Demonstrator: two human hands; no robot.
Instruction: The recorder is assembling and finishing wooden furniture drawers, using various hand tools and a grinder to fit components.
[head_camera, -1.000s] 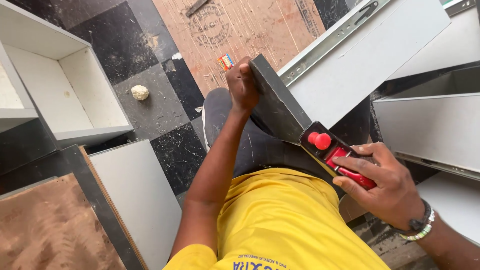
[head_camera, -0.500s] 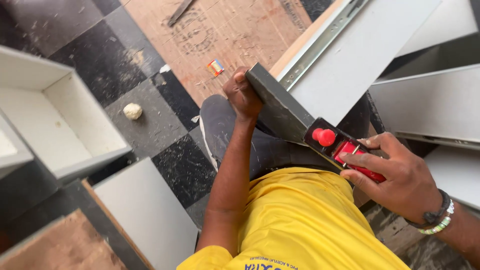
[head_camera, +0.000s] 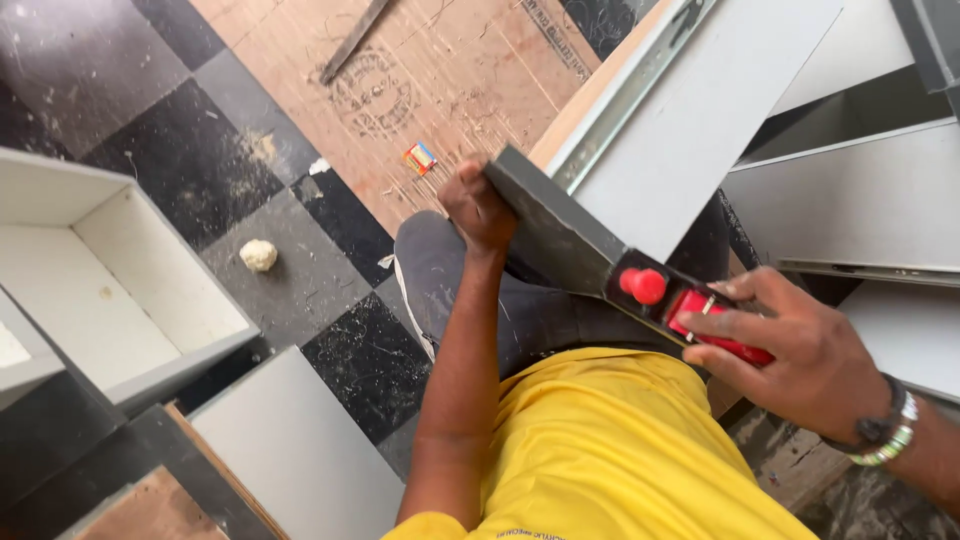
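the right hand (head_camera: 800, 365) is closed over a red hand plane (head_camera: 700, 320), fingers wrapped across its body just behind the round red knob (head_camera: 645, 286). the plane sits on the near end of a dark grey board edge (head_camera: 560, 235), which runs toward 11 o'clock. the left hand (head_camera: 478, 205) grips that board's far end. at 1 o'clock lies a white panel (head_camera: 700, 120). at 9 o'clock a white open box (head_camera: 120, 290) stands on the checkered floor (head_camera: 200, 160).
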